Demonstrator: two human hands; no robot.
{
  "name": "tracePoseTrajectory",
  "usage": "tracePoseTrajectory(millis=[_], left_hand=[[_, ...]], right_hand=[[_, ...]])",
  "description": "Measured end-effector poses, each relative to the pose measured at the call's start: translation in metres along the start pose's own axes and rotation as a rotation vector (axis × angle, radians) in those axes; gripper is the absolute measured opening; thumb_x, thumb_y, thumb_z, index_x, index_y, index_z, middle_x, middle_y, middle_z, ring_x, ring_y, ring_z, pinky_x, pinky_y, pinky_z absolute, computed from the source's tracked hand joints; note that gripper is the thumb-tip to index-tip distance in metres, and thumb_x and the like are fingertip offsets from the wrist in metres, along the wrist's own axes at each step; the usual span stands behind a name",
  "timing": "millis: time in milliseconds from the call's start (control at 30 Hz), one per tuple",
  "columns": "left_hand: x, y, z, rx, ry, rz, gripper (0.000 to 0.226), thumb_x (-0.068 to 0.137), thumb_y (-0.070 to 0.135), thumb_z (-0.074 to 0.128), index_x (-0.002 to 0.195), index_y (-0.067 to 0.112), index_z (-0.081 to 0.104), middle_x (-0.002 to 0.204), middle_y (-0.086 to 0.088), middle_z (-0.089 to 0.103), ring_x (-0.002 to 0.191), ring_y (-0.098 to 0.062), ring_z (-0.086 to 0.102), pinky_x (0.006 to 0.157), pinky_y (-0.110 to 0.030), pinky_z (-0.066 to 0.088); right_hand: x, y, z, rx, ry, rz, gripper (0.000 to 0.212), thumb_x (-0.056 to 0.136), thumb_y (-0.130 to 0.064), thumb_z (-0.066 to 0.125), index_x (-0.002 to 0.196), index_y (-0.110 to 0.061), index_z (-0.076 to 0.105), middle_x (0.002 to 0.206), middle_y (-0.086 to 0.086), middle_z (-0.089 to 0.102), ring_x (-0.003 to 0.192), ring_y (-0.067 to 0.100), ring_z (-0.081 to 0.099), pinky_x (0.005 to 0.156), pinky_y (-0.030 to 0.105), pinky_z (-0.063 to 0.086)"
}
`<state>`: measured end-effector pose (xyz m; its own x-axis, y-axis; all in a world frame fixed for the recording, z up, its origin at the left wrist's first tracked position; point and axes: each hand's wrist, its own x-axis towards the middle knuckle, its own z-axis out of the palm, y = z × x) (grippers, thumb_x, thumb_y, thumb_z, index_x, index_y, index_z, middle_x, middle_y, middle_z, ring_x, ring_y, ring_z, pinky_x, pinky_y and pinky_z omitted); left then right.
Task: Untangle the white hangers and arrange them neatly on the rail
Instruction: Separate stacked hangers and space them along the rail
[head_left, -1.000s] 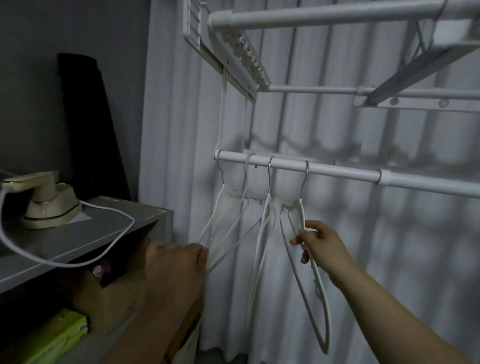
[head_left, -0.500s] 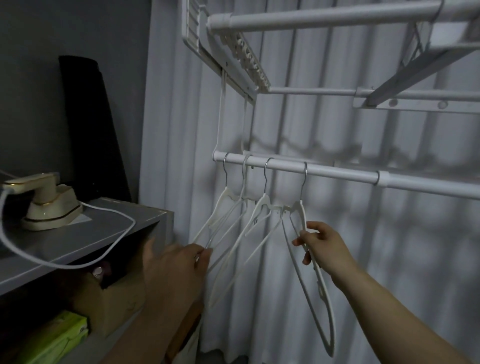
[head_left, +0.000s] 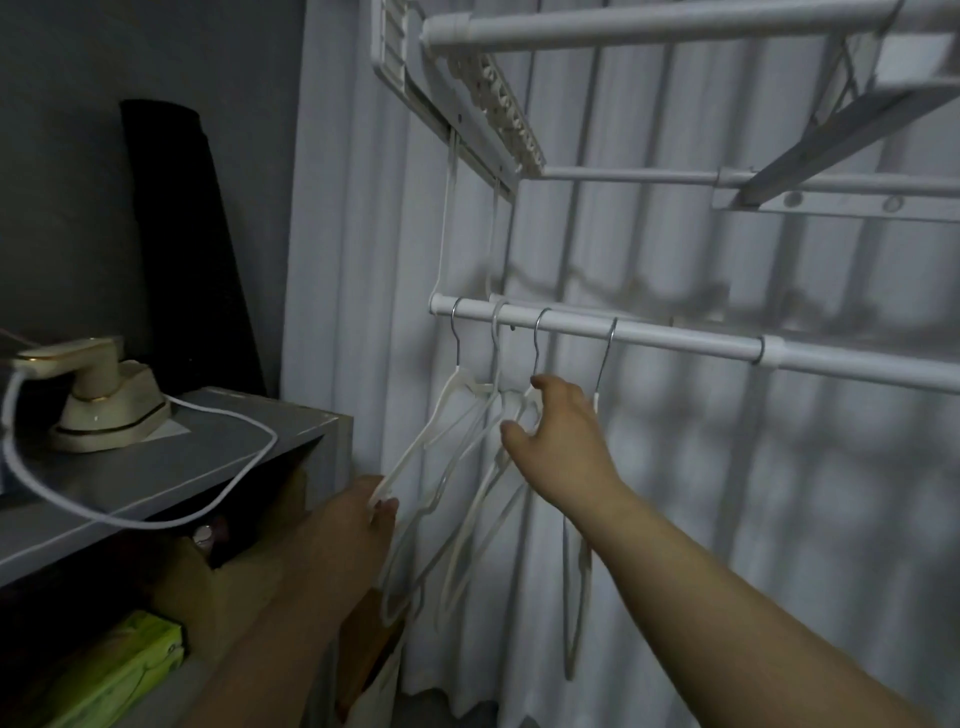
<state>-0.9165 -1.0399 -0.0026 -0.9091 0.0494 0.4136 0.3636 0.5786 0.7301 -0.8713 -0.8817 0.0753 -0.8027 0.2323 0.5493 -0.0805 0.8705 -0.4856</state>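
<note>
Pinching lower arm of leftmost of white hangers (head_left: 480, 388) with left hand (head_left: 363, 514), beside grey shelf (head_left: 234, 457). Holding right hand (head_left: 563, 441) higher, fingers loose and spread, at third hanger's neck. Hanging all four by hooks at left end of rail (head_left: 675, 338), arms crossed, curtain (head_left: 727, 519) behind.

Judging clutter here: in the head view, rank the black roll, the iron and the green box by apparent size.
1. black roll
2. iron and green box: look alike; box partly hidden
</note>
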Motion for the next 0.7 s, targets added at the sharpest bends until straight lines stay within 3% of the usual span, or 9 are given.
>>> tracePoseTrajectory(millis=[200,300,400,467,567,700], left_hand=[[0.002,-0.007,-0.004,0.109,0.081,0.045,0.023,0.097,0.024,0.029,0.087,0.019,0.048,0.082,-0.005,0.056,0.088,-0.026,0.06,0.07,-0.026,0.04],[0.006,-0.012,-0.011,0.181,0.133,0.035,0.027,0.098,0.023,0.027,0.093,0.016,0.053,0.088,-0.008,0.061,0.083,-0.023,0.055,0.069,-0.027,0.038],[0.011,-0.019,-0.015,0.282,0.116,0.031,0.035,0.098,0.027,0.025,0.107,0.012,0.055,0.1,-0.01,0.065,0.091,-0.026,0.059,0.071,-0.028,0.042],[0.012,-0.021,-0.018,0.308,0.112,0.041,0.035,0.098,0.028,0.024,0.111,0.014,0.054,0.102,-0.01,0.064,0.093,-0.026,0.06,0.068,-0.028,0.039],[0.012,-0.021,-0.021,0.305,0.142,0.056,0.035,0.098,0.03,0.024,0.112,0.016,0.053,0.1,-0.007,0.064,0.086,-0.022,0.058,0.066,-0.026,0.036],[0.01,-0.02,-0.023,0.237,0.171,0.068,0.028,0.097,0.03,0.032,0.116,0.022,0.051,0.1,-0.004,0.064,0.082,-0.019,0.054,0.061,-0.024,0.033]], right_hand=[[0.009,-0.009,0.031,0.117,-0.158,0.192,0.081,0.088,-0.033,0.055,0.147,-0.009,0.004,0.155,0.008,0.01,0.141,0.029,0.016,0.113,0.031,0.015],[0.006,-0.008,0.041,0.169,-0.161,0.191,0.084,0.088,-0.026,0.057,0.147,-0.009,-0.001,0.155,0.007,0.007,0.141,0.028,0.014,0.113,0.029,0.015],[0.002,-0.004,0.044,0.279,-0.125,0.233,0.086,0.087,-0.018,0.058,0.147,-0.012,-0.002,0.156,0.006,0.006,0.142,0.025,0.015,0.114,0.028,0.016],[0.0,-0.002,0.046,0.372,-0.087,0.255,0.084,0.087,-0.011,0.057,0.148,-0.012,-0.002,0.155,0.006,0.008,0.142,0.024,0.018,0.116,0.029,0.018],[-0.002,0.004,0.049,0.493,-0.063,0.315,0.081,0.086,-0.006,0.052,0.148,-0.013,0.0,0.154,0.011,0.016,0.136,0.03,0.032,0.112,0.044,0.032],[-0.005,0.008,0.047,0.626,-0.065,0.401,0.067,0.09,-0.005,0.046,0.147,-0.013,0.011,0.147,0.009,0.028,0.124,0.03,0.045,0.102,0.044,0.043]])
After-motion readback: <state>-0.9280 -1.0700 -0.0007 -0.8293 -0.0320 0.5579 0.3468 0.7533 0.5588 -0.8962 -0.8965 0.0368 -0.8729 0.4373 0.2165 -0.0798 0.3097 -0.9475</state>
